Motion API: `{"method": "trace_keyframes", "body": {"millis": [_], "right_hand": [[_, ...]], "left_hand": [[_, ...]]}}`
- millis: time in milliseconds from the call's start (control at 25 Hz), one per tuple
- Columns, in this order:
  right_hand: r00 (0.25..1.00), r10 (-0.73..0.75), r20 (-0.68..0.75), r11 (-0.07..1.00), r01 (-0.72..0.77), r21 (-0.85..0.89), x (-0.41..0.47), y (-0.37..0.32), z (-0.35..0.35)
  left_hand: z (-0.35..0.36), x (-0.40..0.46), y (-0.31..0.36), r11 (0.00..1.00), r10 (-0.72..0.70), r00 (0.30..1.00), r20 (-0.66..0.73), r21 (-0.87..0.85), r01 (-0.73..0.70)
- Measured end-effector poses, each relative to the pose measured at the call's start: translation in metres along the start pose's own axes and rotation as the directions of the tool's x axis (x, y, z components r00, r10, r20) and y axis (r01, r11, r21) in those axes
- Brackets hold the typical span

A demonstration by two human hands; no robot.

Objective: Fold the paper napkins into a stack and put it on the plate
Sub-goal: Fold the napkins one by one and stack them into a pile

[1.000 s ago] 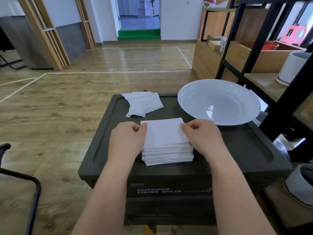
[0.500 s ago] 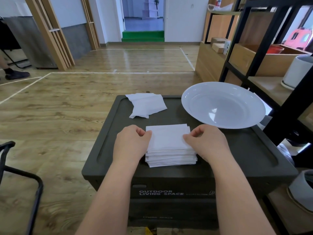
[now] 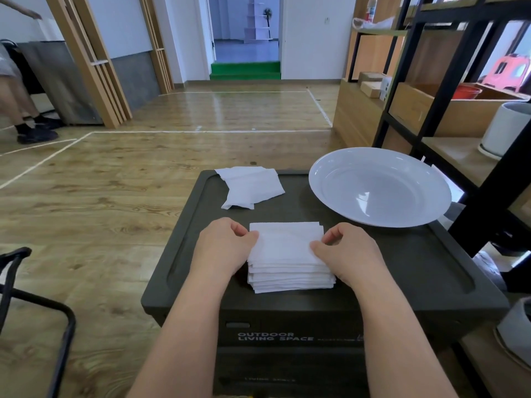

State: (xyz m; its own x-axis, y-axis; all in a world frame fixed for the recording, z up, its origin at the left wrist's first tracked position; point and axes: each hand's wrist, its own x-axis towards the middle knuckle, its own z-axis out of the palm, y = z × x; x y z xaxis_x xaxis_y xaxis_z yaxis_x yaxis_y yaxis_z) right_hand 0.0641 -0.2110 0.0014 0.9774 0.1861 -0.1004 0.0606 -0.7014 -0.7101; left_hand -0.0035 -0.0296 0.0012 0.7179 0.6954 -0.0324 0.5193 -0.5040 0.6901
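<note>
A stack of folded white paper napkins point(image 3: 288, 258) near the front edge of the dark grey plastic box lid point(image 3: 402, 268) is gripped at its sides by the left hand point(image 3: 222, 247) and right hand point(image 3: 349, 251), fingers curled. A round white plate point(image 3: 379, 186) sits at the far right corner, loose white napkins point(image 3: 250, 186) at the far edge.

Both bare forearms reach from the near edge toward the far side, roughly parallel and a little apart, drawing slightly inward at the wrists. The left hand point(image 3: 222, 248) lies knuckles up, its fingers curled, thumb and forefinger closing in a pinch grip at the left edge of the stack point(image 3: 287, 254). The right hand point(image 3: 349, 252) mirrors it, knuckles up and fingers curled, thumb lying on the stack's top and the curled fingers at its right edge. The hands sit level with each other, the stack between them, wrists straight and low.
</note>
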Motion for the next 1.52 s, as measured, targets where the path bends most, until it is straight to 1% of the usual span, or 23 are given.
{"method": "trace_keyframes", "body": {"millis": [40, 120, 160, 200, 280, 360, 400, 440, 520, 600, 640, 760, 920, 1000, 1080, 1160, 1200, 1240, 1320, 1360, 1440, 1480, 1520], "right_hand": [[1.000, 0.000, 0.014, 1.000, -0.001, 0.024, 0.000, 0.001, -0.002], [1.000, 0.000, 0.005, 0.996, 0.000, 0.087, 0.001, 0.001, -0.006], [1.000, -0.003, -0.023, 0.993, 0.005, 0.118, 0.002, 0.001, -0.008], [0.998, -0.006, -0.055, 0.989, 0.014, 0.144, 0.003, 0.001, -0.010], [0.995, -0.015, -0.098, 0.984, 0.032, 0.175, 0.006, -0.001, -0.011], [0.994, -0.025, -0.104, 0.984, 0.043, 0.176, 0.009, -0.001, -0.011], [0.995, -0.029, -0.100, 0.984, 0.046, 0.170, 0.011, -0.001, -0.011], [0.994, -0.032, -0.101, 0.985, 0.049, 0.167, 0.012, 0.000, -0.012], [0.993, -0.038, -0.115, 0.984, 0.057, 0.167, 0.014, 0.002, -0.014], [0.991, -0.039, -0.126, 0.985, 0.059, 0.162, 0.015, 0.003, -0.015], [0.991, -0.040, -0.125, 0.985, 0.060, 0.159, 0.015, 0.003, -0.016], [0.990, -0.064, -0.129, 0.984, 0.085, 0.158, 0.012, 0.001, -0.020], [0.986, -0.095, -0.139, 0.968, 0.124, 0.217, 0.005, -0.004, -0.025], [0.976, -0.208, -0.072, 0.944, 0.219, 0.248, -0.003, -0.008, -0.027], [0.928, -0.369, -0.044, 0.907, 0.370, 0.200, -0.011, -0.015, -0.026], [0.871, -0.486, -0.070, 0.861, 0.491, 0.135, -0.016, -0.022, -0.021], [0.853, -0.513, -0.100, 0.844, 0.522, 0.124, -0.016, -0.025, -0.018], [0.848, -0.512, -0.135, 0.840, 0.528, 0.129, -0.017, -0.028, -0.016], [0.869, -0.450, -0.207, 0.855, 0.486, 0.181, -0.016, -0.030, -0.013], [0.881, -0.409, -0.238, 0.863, 0.458, 0.211, -0.015, -0.030, -0.012], [0.900, -0.344, -0.267, 0.862, 0.416, 0.291, -0.014, -0.030, -0.011], [0.909, -0.324, -0.263, 0.849, 0.402, 0.343, -0.014, -0.031, -0.012], [0.913, -0.318, -0.257, 0.829, 0.399, 0.393, -0.014, -0.031, -0.013]], "left_hand": [[-0.005, 0.009, 0.004, 1.000, 0.028, 0.999, -0.046, 0.006, -0.028], [-0.010, 0.033, 0.019, 0.990, 0.138, 0.981, -0.137, 0.054, -0.132], [-0.007, 0.048, 0.029, 0.977, 0.201, 0.969, -0.143, 0.106, -0.187], [-0.001, 0.061, 0.039, 0.956, 0.261, 0.959, -0.110, 0.169, -0.241], [0.018, 0.085, 0.054, 0.880, 0.366, 0.929, 0.054, 0.303, -0.364], [0.035, 0.102, 0.059, 0.782, 0.413, 0.882, 0.226, 0.408, -0.471], [0.042, 0.109, 0.059, 0.744, 0.413, 0.870, 0.269, 0.451, -0.492], [0.047, 0.115, 0.057, 0.721, 0.417, 0.868, 0.268, 0.485, -0.496], [0.053, 0.121, 0.056, 0.674, 0.453, 0.866, 0.214, 0.553, -0.489], [0.054, 0.120, 0.056, 0.633, 0.482, 0.852, 0.204, 0.591, -0.500], [0.052, 0.117, 0.057, 0.638, 0.487, 0.849, 0.206, 0.580, -0.506], [0.033, 0.102, 0.055, 0.698, 0.528, 0.833, 0.166, 0.474, -0.537], [-0.015, 0.059, 0.055, 0.701, 0.624, 0.756, 0.198, 0.285, -0.654], [-0.040, 0.031, 0.053, 0.678, 0.663, 0.726, 0.182, 0.265, -0.686], [-0.058, 0.003, 0.049, 0.671, 0.685, 0.704, 0.184, 0.214, -0.709], [-0.066, -0.023, 0.047, 0.705, 0.686, 0.706, 0.178, 0.077, -0.705], [-0.068, -0.032, 0.046, 0.719, 0.688, 0.712, 0.143, 0.005, -0.695], [-0.068, -0.039, 0.046, 0.727, 0.687, 0.721, 0.087, -0.061, -0.684], [-0.067, -0.046, 0.042, 0.723, 0.678, 0.735, 0.003, -0.185, -0.666], [-0.067, -0.046, 0.040, 0.714, 0.678, 0.735, 0.005, -0.238, -0.658], [-0.066, -0.044, 0.036, 0.715, 0.676, 0.731, 0.097, -0.325, -0.619], [-0.065, -0.042, 0.034, 0.722, 0.667, 0.735, 0.119, -0.348, -0.598], [-0.063, -0.038, 0.031, 0.730, 0.648, 0.756, 0.096, -0.362, -0.580]]}}
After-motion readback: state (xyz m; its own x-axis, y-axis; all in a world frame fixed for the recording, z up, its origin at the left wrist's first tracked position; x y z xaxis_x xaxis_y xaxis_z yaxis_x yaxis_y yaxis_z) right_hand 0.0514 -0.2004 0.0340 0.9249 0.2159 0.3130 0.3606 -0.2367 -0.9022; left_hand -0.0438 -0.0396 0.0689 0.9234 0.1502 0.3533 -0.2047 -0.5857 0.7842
